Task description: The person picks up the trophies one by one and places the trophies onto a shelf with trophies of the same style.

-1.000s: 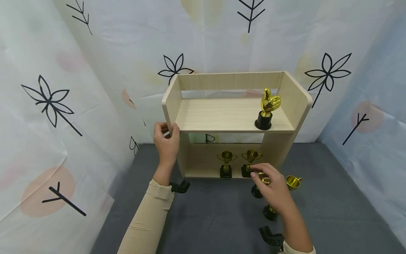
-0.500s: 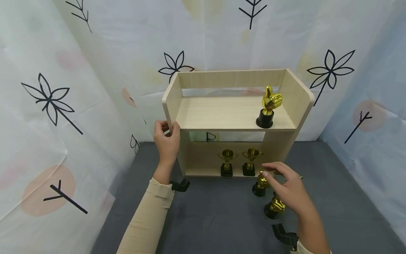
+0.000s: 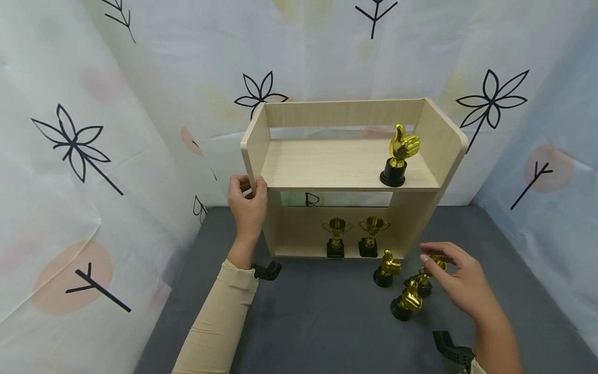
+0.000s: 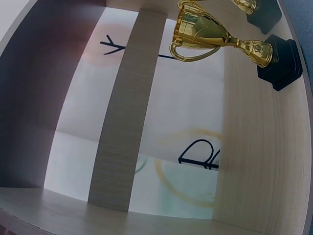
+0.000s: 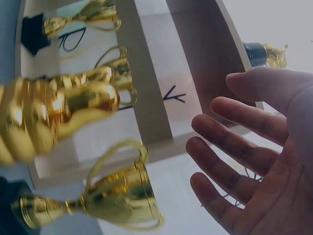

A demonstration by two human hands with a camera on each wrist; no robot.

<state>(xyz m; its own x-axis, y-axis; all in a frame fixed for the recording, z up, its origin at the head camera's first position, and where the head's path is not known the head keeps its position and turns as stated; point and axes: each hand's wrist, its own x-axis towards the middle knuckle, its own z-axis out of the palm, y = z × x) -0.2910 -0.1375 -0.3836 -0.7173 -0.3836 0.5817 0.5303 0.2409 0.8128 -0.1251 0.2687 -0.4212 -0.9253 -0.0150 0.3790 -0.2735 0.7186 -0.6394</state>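
Observation:
My left hand [image 3: 247,215] pinches the left side panel of a two-tier wooden shelf [image 3: 317,161], thumb in front. My right hand [image 3: 460,283] hovers just beside and over a gold cup trophy [image 3: 422,283] on the table, partly covering it. In the right wrist view its fingers are spread and relaxed, apart from the cup [image 5: 122,193]. Two thumbs-up trophies [image 3: 407,301] stand near that cup. On the lower tier are two cup trophies, a left one [image 3: 336,234] and a right one [image 3: 371,234]. A thumbs-up trophy [image 3: 399,150] stands upright at the upper tier's right.
A dark grey cloth [image 3: 308,317] covers the table. Patterned fabric walls [image 3: 201,67] enclose it at the back and both sides. The shelf's right side panel [image 3: 444,135] rises between the upper trophy and the right wall.
My right hand has moved right, away from the lower-tier cup and past the thumbs-up trophies, to the cup trophy on the table. My left hand keeps its hold on the panel.

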